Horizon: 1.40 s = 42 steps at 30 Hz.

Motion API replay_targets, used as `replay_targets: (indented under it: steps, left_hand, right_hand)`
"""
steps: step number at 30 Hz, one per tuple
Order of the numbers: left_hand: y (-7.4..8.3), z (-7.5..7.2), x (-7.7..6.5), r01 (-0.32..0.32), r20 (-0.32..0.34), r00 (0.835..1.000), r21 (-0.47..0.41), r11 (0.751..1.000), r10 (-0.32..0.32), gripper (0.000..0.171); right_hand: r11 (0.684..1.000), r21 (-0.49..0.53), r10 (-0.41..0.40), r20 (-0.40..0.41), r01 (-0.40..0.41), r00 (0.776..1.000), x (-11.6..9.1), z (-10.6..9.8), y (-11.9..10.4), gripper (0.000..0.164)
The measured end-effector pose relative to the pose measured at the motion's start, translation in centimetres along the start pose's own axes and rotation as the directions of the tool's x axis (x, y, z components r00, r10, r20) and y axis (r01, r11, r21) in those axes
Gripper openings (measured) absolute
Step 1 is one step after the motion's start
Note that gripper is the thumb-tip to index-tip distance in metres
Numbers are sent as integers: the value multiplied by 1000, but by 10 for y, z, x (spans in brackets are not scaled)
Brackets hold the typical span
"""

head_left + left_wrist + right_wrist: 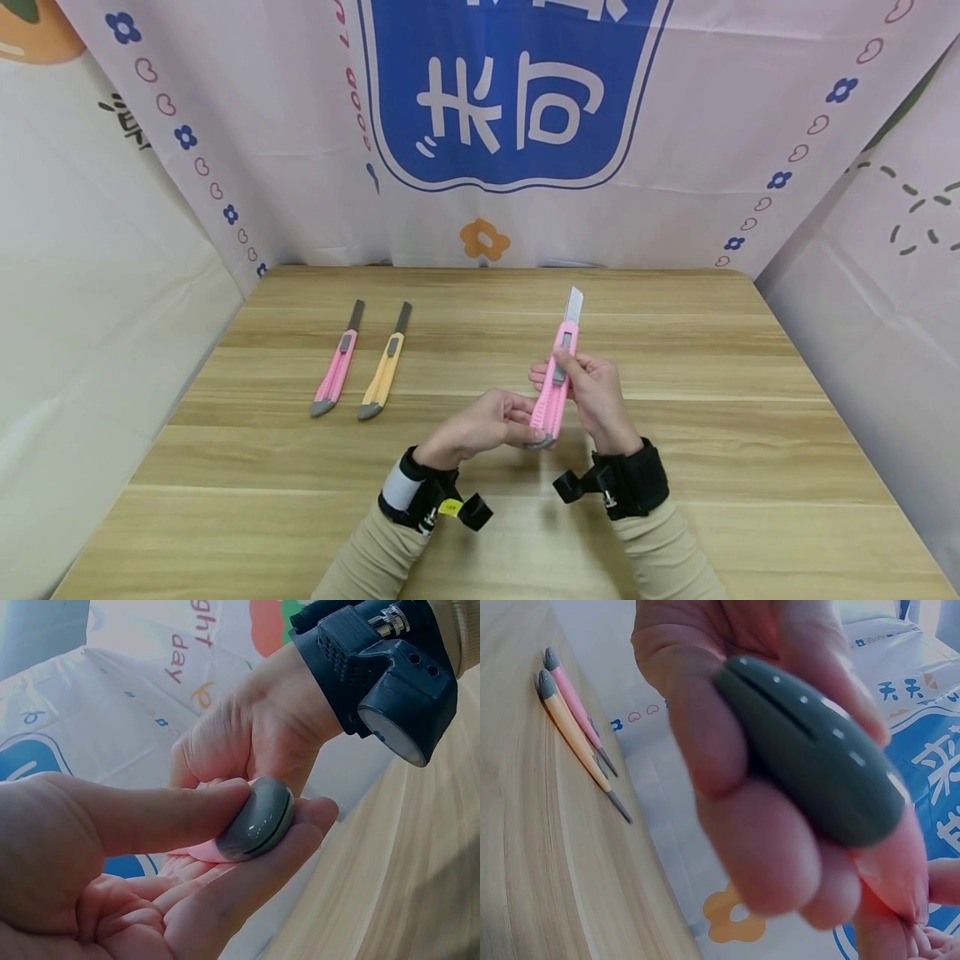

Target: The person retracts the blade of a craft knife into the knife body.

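Observation:
A pink box cutter (550, 408) is raised above the wooden table, its silver blade (573, 305) out and pointing away from me. My left hand (491, 423) pinches its grey end cap (257, 821) between thumb and fingers. Higher up the handle, my right hand (596, 396) holds it, thumb on the grey slider. In the right wrist view the cap (814, 754) looms close, with left fingers around it. Two more box cutters, one pink (337, 372) and one yellow (384, 375), lie side by side on the left of the table, blades out.
The wooden table (697, 350) runs back to a printed cloth (300, 150) hanging behind it. White cloth also hangs along the left and right sides. Each wrist wears a black strap with a small camera (474, 512).

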<state>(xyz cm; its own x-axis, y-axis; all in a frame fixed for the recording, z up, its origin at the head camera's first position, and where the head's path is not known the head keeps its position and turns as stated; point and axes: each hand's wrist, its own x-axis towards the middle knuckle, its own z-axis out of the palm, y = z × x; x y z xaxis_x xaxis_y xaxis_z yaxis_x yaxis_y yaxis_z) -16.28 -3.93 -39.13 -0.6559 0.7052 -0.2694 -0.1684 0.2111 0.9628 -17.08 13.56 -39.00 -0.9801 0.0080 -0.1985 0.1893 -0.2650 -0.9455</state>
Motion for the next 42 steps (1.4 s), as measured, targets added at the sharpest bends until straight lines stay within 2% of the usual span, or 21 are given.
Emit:
replay_targets:
  steps: [13,22,31,38,42]
  left_hand:
    - [-1,0,1,20,-45,999,3,1000,-20,36]
    - [-1,1,3,7,-24,1000,-95,995,-9,40]
    - [-2,4,3,26,-84,996,-102,994,-35,37]
    - [-2,5,4,22,-67,997,-83,996,-28,37]
    - [-1,6,4,19,-58,998,-93,996,-24,37]
  right_hand:
    - [1000,-2,-3,4,3,1000,0,-3,-2,42]
    - [1000,8,-17,-39,17,999,1,-4,-4,43]
    - [1000,-10,24,-55,-25,998,1,1,-1,47]
    - [999,-2,-45,-66,45,997,-1,1,2,35]
    - [998,-4,-58,-63,58,996,-2,1,1,30]
